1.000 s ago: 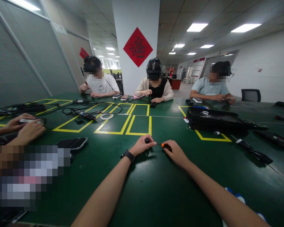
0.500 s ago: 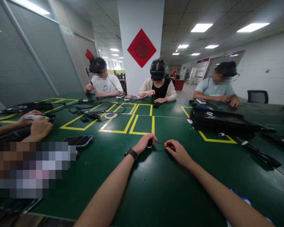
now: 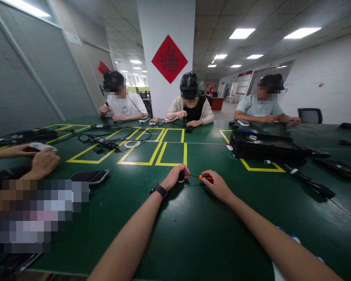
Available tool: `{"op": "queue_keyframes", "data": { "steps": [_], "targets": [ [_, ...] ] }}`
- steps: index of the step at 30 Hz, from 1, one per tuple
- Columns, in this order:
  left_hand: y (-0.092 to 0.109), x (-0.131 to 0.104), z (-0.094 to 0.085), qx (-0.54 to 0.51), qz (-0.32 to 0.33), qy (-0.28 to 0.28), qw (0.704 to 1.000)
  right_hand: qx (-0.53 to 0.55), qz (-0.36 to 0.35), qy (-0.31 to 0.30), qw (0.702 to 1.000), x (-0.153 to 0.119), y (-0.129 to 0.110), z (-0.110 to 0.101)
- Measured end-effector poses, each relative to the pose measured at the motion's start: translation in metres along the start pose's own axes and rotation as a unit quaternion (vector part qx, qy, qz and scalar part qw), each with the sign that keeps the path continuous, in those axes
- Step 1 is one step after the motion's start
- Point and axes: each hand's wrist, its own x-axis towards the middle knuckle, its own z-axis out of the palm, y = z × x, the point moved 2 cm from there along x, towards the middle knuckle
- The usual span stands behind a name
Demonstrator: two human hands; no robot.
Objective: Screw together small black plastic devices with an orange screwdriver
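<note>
My left hand [image 3: 174,176] is closed around a small black object with a pale end [image 3: 181,176], just above the green table; its kind is not clear. A screwdriver [image 3: 207,178] with an orange and black handle lies in the fingers of my right hand [image 3: 218,185]. Its thin shaft runs left towards the small black object. Whether the tip touches that object cannot be made out, as the fingers of my left hand partly cover it. A dark watch band circles my left wrist.
Yellow tape [image 3: 171,164] marks rectangles on the green table [image 3: 169,242]. A black bag [image 3: 260,146] lies at right, black cables [image 3: 105,142] and a white ring [image 3: 132,144] at left. Three people sit opposite; another person's hands [image 3: 45,160] work at left beside a phone-like device [image 3: 90,176].
The whole view has shifted slightly, so most things appear further left. Both my hands keep their holds, and the screwdriver still points at the small black object.
</note>
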Motion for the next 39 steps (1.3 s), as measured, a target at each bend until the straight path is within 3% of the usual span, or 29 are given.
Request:
{"op": "queue_keyframes", "data": {
  "steps": [21, 39],
  "targets": [
    [0.0003, -0.0013, 0.0002, 0.026, -0.002, 0.016, 1.000, -0.031, -0.023, -0.010, 0.999, 0.0008, -0.0023, -0.0016],
    [0.0029, -0.0011, 0.0008, 0.019, -0.007, 0.021, 1.000, -0.009, -0.003, -0.006, 1.000, -0.0007, -0.0036, -0.0031]
  ]
}}
